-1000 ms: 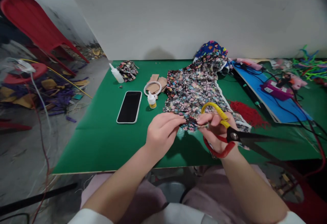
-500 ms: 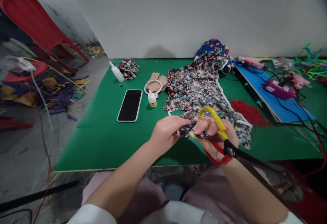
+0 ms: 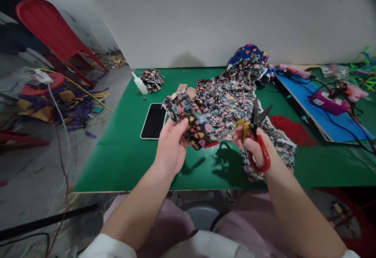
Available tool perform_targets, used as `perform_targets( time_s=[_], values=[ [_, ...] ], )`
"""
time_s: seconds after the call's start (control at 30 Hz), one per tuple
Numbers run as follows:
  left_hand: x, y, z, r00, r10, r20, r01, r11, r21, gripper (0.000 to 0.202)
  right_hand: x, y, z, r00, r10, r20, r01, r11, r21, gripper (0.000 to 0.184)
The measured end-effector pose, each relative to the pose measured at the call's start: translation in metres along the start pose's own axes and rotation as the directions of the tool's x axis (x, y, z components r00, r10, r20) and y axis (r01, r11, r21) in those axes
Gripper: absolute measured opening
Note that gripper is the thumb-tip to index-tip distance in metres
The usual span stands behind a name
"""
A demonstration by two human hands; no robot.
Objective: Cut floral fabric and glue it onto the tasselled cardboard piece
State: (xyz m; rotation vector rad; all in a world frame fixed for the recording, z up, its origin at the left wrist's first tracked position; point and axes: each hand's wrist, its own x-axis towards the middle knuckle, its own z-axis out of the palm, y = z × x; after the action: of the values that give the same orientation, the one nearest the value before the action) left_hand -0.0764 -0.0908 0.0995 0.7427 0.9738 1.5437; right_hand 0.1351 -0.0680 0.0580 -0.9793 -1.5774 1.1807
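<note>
My left hand [image 3: 170, 148] is closed on a small piece of black floral fabric [image 3: 190, 120], held up above the green table [image 3: 123, 160]. My right hand [image 3: 255, 148] grips scissors [image 3: 256, 132] with one yellow and one red handle; the dark blades point up and are slightly apart. The two hands are apart, with the fabric piece left of the scissors. A larger sheet of the same floral fabric [image 3: 232, 101] lies on the table behind and under my right hand.
A black phone [image 3: 153, 120] lies left of the fabric. A white glue bottle [image 3: 140, 83] and a small fabric scrap [image 3: 152, 80] sit at the back left. Red thread [image 3: 290, 130], a blue board [image 3: 326, 113] with cables and tools lie right. A red chair [image 3: 53, 34] stands left.
My left hand lifted a cut fabric piece up and left, away from the sheet. My right hand swung the scissors from pointing right to pointing up, blades partly apart.
</note>
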Motion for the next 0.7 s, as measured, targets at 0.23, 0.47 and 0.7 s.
perform_targets(
  time_s=[0.23,0.47,0.7],
  values=[
    [0.005,0.008,-0.005,0.973,0.202,-0.107,-0.187,0.973,0.134,0.035,-0.016,-0.010,0.012,0.881,0.082,0.465,-0.086,0.996,-0.012,0.057],
    [-0.001,0.010,0.000,0.932,0.356,-0.071,-0.339,0.924,0.179,0.044,-0.019,-0.040,0.037,0.922,0.125,0.367,-0.121,0.992,-0.035,0.034],
    [-0.008,0.007,0.003,0.920,0.392,-0.023,-0.378,0.899,0.223,0.042,-0.019,-0.045,0.049,0.943,0.113,0.313,-0.109,0.994,-0.029,0.041]
  ],
)
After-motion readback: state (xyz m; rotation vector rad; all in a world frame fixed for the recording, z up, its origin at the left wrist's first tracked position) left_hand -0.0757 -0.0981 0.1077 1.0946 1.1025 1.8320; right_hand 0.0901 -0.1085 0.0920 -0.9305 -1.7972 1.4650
